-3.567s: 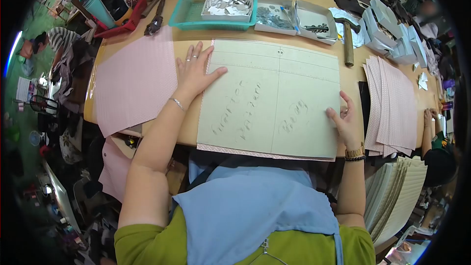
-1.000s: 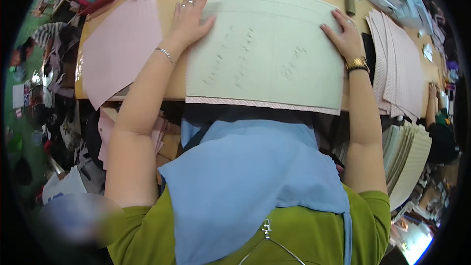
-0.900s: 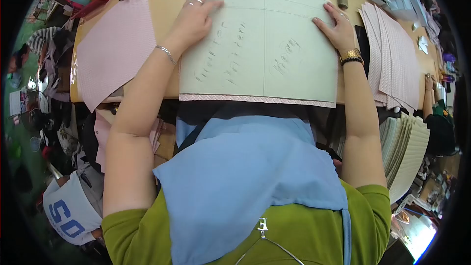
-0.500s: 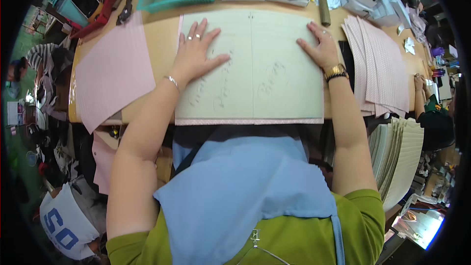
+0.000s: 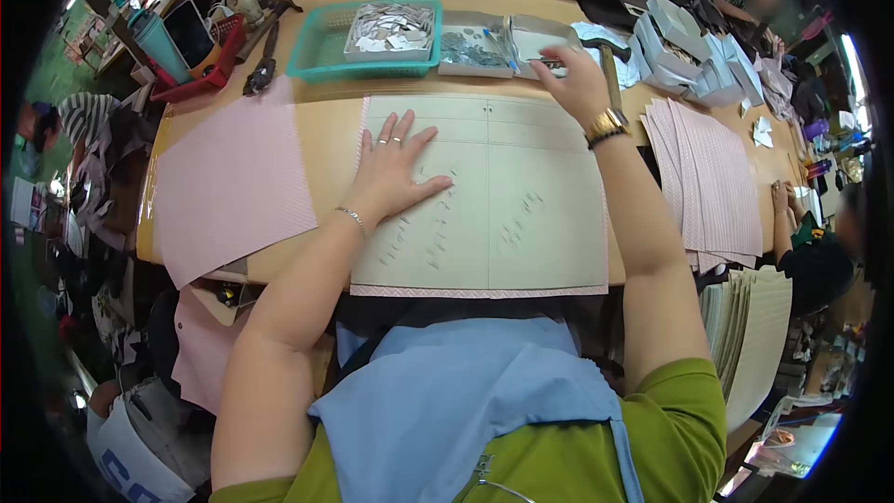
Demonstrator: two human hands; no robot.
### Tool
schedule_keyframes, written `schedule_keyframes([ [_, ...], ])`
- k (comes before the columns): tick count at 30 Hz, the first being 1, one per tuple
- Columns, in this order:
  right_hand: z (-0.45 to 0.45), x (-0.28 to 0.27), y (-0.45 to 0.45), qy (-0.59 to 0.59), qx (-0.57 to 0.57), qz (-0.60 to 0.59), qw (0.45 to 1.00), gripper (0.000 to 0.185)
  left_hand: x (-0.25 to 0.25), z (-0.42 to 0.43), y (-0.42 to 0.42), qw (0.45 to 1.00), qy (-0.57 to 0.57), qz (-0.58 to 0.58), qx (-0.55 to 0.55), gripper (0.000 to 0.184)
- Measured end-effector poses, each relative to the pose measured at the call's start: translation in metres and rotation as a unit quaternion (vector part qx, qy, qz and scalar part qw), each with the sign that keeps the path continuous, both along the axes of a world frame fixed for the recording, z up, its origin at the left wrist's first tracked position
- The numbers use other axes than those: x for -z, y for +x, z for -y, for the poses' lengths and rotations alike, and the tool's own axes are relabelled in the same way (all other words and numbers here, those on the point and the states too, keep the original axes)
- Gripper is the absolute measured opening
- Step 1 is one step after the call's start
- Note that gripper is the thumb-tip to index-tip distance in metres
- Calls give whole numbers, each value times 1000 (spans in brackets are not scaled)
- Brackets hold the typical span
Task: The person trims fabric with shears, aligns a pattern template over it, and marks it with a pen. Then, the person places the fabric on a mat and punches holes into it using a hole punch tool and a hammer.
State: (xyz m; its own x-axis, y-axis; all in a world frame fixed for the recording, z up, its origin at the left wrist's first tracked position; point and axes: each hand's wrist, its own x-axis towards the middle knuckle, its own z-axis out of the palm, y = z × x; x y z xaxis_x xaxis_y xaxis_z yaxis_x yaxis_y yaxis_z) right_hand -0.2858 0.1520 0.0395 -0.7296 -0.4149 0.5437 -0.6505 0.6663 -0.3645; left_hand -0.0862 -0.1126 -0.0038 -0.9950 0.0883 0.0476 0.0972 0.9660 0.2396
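My left hand [image 5: 396,170] lies flat with fingers spread on a pale green pattern sheet [image 5: 545,177]. Centre lines and handwritten marks show on the sheet. Pink patterned material [image 5: 475,293] peeks out along its edges. My right hand [image 5: 577,84] is over the front of a white box [image 5: 540,34]. Its thumb and fingers are apart around small dark pieces [image 5: 553,62] in that box; the fingertips are partly hidden. Beside it stands another box of small metal pieces [image 5: 470,51]. A hammer [image 5: 610,79] lies just right of my right hand.
A teal basket [image 5: 317,42] holds a box of small pale pieces [image 5: 391,28]. Pink sheets lie left [image 5: 233,177] and, stacked, right [image 5: 703,182]. Pliers-like tool [image 5: 265,65] rests at the upper left. Green boards [image 5: 750,326] stand at lower right. Other people work nearby.
My right hand has left the sheet's right edge and reached forward to the white box. My left hand stays flat on the sheet. The head view has tilted up, showing more of the table's far side.
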Motion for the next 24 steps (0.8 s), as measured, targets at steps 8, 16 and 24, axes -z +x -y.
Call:
schedule_keyframes([
  [8,108,-15,-51,318,69,94,941,28,1,1,1,1000,12,-15,-4,83],
  [16,115,0,-57,277,97,117,949,24,-3,-2,0,1000,-7,-8,-4,83],
  [24,145,7,53,-488,-191,274,807,20,-3,-2,1,1000,4,3,1,85],
])
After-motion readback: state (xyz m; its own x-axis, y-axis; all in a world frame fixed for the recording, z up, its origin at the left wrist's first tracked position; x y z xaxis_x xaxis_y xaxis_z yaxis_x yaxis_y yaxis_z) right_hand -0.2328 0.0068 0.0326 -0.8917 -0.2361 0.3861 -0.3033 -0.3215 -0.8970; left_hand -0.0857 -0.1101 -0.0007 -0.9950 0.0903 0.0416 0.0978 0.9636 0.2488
